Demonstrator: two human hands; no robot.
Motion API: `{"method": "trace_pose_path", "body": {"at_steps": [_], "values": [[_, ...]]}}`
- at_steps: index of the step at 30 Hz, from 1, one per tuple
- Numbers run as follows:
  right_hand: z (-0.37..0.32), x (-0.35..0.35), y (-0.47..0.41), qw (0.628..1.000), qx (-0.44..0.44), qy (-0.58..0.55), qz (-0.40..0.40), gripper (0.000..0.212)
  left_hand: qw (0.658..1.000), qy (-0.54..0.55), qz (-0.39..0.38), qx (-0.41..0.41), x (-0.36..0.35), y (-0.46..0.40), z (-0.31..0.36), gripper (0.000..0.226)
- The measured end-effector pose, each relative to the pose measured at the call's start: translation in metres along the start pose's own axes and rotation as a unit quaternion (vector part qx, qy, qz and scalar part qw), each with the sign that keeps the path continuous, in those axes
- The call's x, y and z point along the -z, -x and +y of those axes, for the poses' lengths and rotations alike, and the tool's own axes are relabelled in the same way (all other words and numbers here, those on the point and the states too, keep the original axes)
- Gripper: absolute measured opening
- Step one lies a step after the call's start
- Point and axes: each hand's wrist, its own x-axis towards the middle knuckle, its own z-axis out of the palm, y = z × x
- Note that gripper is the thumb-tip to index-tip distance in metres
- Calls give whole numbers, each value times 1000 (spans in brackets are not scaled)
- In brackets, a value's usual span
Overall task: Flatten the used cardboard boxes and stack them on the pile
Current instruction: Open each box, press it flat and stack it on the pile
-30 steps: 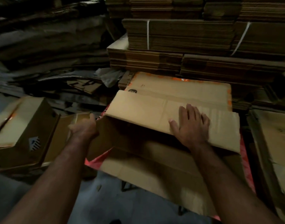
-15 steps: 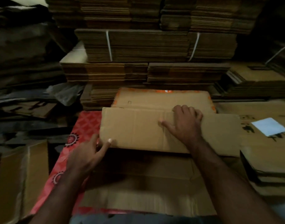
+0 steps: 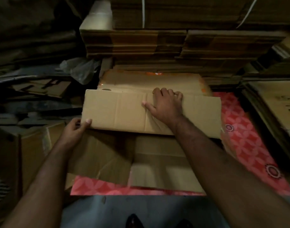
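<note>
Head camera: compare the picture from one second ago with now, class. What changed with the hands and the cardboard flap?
The left hand moved from the box's side to grip the folded flap's near-left corner. The right hand slid toward the flap's far edge. It stays pressing the flap down.

No legible txt — marks on right cardboard (image 3: 284, 102) too blurred.

Bundled cardboard stacks (image 3: 157, 43) wall off 12 o'clock; loose boxes (image 3: 30, 145) crowd 9, stack (image 3: 272, 102) at 3; bare floor (image 3: 141, 209) at 6.
</note>
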Motion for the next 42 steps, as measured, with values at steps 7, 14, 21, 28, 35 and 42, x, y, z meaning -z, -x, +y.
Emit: {"method": "trace_pose_path", "body": {"at_steps": [7, 14, 21, 28, 35, 42], "values": [[16, -120, 39, 984, -23, 24, -176, 59, 983, 117, -26, 140, -91, 12, -113, 31], [19, -95, 72, 990, -19, 22, -140, 53, 986, 85, -53, 135, -94, 3, -130, 49], [-4, -111, 234, 984, 9, -11, -177, 50, 944, 188, -99, 254, -50, 29, -144, 57], [12, -150, 257, 936, 15, -151, -317, 81, 973, -223, -1, 64, -115, 80, -145, 56], [64, -109, 267, 814, -430, -389, 21, 56, 869, -396, -205, -215, -211, 139, -86, 88], [147, -91, 289, 472, -665, -575, 71, 27, 832, -454, -280, -153, -249, 136, -68, 94]]}}
